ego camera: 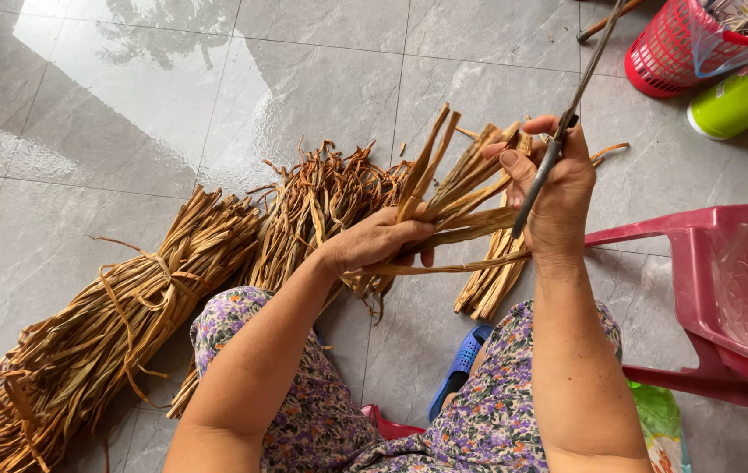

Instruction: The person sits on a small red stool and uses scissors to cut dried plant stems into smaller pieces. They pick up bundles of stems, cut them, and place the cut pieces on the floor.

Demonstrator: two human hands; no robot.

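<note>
Dried leaf strips (457,206), flat, fibrous and tan, sit at frame centre, clamped in the left hand (378,245) grip, fanning toward upper right. Right hand (558,197) grip is closed on a thin metal rod (567,123), angled upper right. Tied bundles (120,324) lie on the tiled floor (85,114).

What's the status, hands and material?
Left hand grips dried strips. Right hand holds a thin rod. Tied bundle on floor, nothing blocking.
</note>
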